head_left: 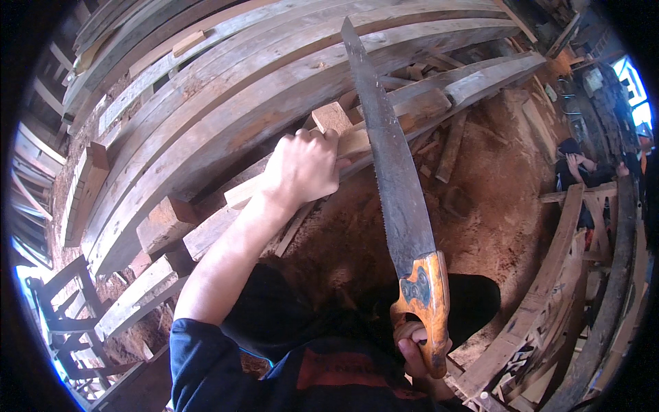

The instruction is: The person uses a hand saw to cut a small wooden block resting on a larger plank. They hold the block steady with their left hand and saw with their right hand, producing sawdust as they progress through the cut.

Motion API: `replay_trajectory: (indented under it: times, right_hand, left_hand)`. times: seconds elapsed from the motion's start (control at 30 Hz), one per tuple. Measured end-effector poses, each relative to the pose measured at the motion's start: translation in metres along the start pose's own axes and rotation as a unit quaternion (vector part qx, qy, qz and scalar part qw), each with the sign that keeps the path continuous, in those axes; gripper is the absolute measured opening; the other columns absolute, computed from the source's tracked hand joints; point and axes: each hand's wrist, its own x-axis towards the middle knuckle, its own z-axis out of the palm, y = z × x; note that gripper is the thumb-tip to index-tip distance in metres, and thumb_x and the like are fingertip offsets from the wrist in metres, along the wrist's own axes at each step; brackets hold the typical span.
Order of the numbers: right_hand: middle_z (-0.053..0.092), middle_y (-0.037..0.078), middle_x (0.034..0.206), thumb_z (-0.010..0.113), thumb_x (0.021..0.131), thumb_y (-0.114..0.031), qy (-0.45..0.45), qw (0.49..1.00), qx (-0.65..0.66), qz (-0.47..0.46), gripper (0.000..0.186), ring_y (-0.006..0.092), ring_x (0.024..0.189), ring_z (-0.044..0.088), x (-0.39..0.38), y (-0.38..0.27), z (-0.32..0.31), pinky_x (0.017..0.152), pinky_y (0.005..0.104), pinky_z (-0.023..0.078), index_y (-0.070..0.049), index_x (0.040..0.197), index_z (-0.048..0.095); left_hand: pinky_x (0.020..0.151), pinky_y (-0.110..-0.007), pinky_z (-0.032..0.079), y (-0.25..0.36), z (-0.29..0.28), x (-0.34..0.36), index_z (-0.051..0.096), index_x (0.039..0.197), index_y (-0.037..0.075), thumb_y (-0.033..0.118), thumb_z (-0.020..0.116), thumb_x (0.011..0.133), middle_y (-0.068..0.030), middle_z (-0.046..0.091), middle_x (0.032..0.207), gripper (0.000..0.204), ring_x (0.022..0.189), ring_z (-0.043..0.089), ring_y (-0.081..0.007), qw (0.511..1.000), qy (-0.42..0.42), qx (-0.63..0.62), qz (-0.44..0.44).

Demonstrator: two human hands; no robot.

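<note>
My right hand (pixel 414 351) is wrapped round the orange-brown wooden handle of a handsaw (pixel 396 161). The long grey blade points away from me, its toothed edge facing left. My left hand (pixel 302 165) is closed over a pale wooden strip (pixel 354 143), knuckles up, left of the blade. The blade crosses in front of this strip; whether its teeth touch the wood I cannot tell. A small wood block (pixel 331 117) stands just beyond my left knuckles. The fingertips of my left hand are hidden.
Long heavy beams (pixel 274 96) lie stacked side by side ahead and to the left. Reddish-brown dirt floor (pixel 494 185) spreads to the right. More planks (pixel 535 295) are piled at the right, near another person (pixel 576 165). A dark chair-like frame (pixel 68 309) stands at the left.
</note>
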Motion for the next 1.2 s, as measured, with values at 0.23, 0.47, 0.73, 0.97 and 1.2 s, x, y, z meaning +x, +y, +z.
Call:
replay_trajectory:
  times: [0.23, 0.47, 0.73, 0.97, 1.2]
  right_hand:
    - [0.06, 0.007, 0.066, 0.067, 0.081, 0.003, -0.009, 1.0, -0.025, 0.008, 0.012, 0.015, 0.059, 0.059, 0.042, -0.005, 0.007, 0.052, 0.0304, 0.046, -0.003, 0.087, 0.058]
    - [0.057, 0.005, 0.065, 0.073, 0.077, -0.002, -0.019, 0.983, -0.152, -0.097, 0.017, 0.0158, 0.054, 0.056, 0.069, -0.01, 0.026, 0.053, 0.0308, 0.046, -0.006, 0.079, 0.056]
    - [0.056, 0.003, 0.067, 0.07, 0.08, -0.004, -0.039, 0.991, 0.123, 0.045, 0.017, 0.0164, 0.059, 0.054, 0.071, -0.011, 0.019, 0.059, 0.0307, 0.042, -0.009, 0.083, 0.054]
    - [0.058, 0.005, 0.066, 0.075, 0.075, -0.002, -0.025, 0.984, -0.143, -0.104, 0.021, 0.0179, 0.056, 0.057, 0.053, -0.005, 0.015, 0.055, 0.0289, 0.045, -0.008, 0.079, 0.055]
    - [0.061, 0.008, 0.079, 0.072, 0.074, -0.002, -0.042, 0.996, -0.069, -0.026, 0.023, 0.0148, 0.056, 0.057, 0.027, -0.031, 0.001, 0.053, 0.0298, 0.047, -0.001, 0.094, 0.06]
  left_hand:
    - [0.062, -0.045, 0.056, 0.006, 0.003, -0.001, 0.056, 0.091, -0.003, 0.032, 0.064, 0.085, -0.0216, 0.064, 0.071, 0.036, 0.07, 0.068, -0.037, 1.0, 0.004, -0.003, 0.005]
    - [0.06, -0.045, 0.056, 0.001, 0.001, 0.003, 0.057, 0.09, -0.003, 0.034, 0.064, 0.087, -0.0203, 0.064, 0.066, 0.038, 0.064, 0.068, -0.0374, 0.999, -0.001, -0.013, -0.031]
    - [0.055, -0.039, 0.055, 0.0, 0.0, 0.0, 0.06, 0.085, -0.004, 0.033, 0.066, 0.085, -0.0192, 0.065, 0.068, 0.038, 0.066, 0.069, -0.0342, 1.0, 0.024, -0.001, 0.006]
    - [0.058, -0.045, 0.056, -0.007, -0.002, 0.008, 0.06, 0.092, -0.004, 0.038, 0.063, 0.088, -0.0204, 0.064, 0.065, 0.042, 0.063, 0.068, -0.0377, 0.998, 0.011, -0.032, -0.045]
    - [0.054, -0.042, 0.056, -0.015, -0.003, 0.014, 0.061, 0.09, -0.004, 0.035, 0.063, 0.088, -0.019, 0.065, 0.063, 0.039, 0.061, 0.069, -0.0343, 0.999, -0.025, -0.005, -0.048]
